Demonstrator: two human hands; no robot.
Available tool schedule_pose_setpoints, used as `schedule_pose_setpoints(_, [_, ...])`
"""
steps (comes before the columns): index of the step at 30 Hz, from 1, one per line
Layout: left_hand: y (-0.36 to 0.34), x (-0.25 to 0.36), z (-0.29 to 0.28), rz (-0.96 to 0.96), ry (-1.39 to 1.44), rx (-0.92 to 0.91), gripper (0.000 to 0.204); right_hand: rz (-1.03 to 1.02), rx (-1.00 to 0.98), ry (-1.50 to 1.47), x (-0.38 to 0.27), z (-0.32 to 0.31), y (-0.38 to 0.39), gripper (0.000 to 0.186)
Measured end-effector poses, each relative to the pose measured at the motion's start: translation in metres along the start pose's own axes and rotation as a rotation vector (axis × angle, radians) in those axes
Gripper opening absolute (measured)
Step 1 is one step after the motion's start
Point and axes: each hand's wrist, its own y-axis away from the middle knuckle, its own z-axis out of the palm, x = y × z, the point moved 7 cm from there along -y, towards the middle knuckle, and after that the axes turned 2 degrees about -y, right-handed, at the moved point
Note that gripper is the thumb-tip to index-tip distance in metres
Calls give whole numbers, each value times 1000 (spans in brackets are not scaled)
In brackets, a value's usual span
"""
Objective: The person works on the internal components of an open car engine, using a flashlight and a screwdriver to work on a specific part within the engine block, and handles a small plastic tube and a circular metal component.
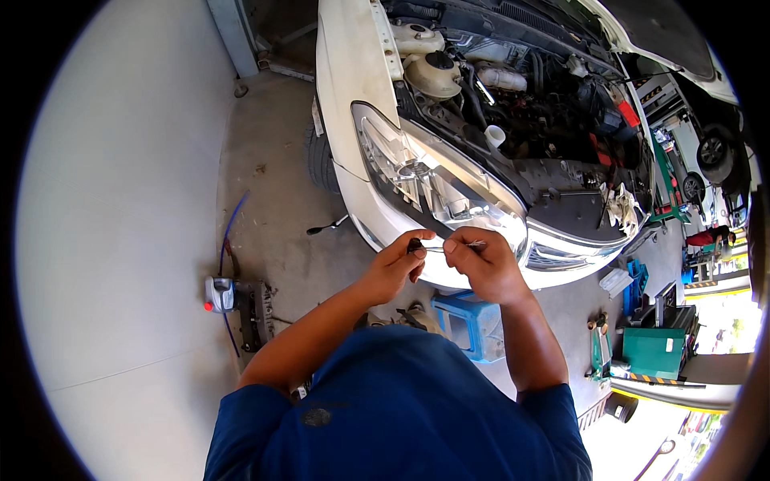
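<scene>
Both my hands are raised close together in front of the white car's headlight (441, 180). Between the thumb and fingers of my left hand (390, 271) is a small black piece (415, 245), its kind too small to tell. My right hand (491, 264) is closed in a pinch on a thin, shiny metal rod (434, 249). The rod reaches across to the black piece and seems to touch it. Its other end shows a little past my right fingers.
The open engine bay (521, 104) lies ahead, with pale gloves (622, 207) on its front edge. A blue plastic stool (473, 325) stands near my legs. Left on the floor are a grey jug (219, 295) and a blue hose (233, 228). A green cabinet (654, 351) stands at right.
</scene>
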Motion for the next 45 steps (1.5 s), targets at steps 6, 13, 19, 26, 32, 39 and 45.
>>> schedule_pose_setpoints(6, [-9,1,2,-18,-164,41,26,-343,30,404,-23,33,7,17])
schedule_pose_setpoints(13, [-11,-1,1,252,-302,161,15,-390,165,399,-18,44,11,14])
schedule_pose_setpoints(19, [-9,-3,2,307,-181,237,18,-370,187,290,-13,50,8,15])
schedule_pose_setpoints(26, [-17,-31,2,159,-158,266,8,-173,198,46,3,23,7,20])
schedule_pose_setpoints(32, [-43,-33,32,22,79,145,12,-100,279,-184,16,-8,9,17])
schedule_pose_setpoints(39, [-76,-37,65,-219,277,89,11,-9,198,-250,48,-63,-4,20])
schedule_pose_setpoints(45, [-112,-45,76,-314,445,-338,40,-16,100,-31,46,-135,-28,22])
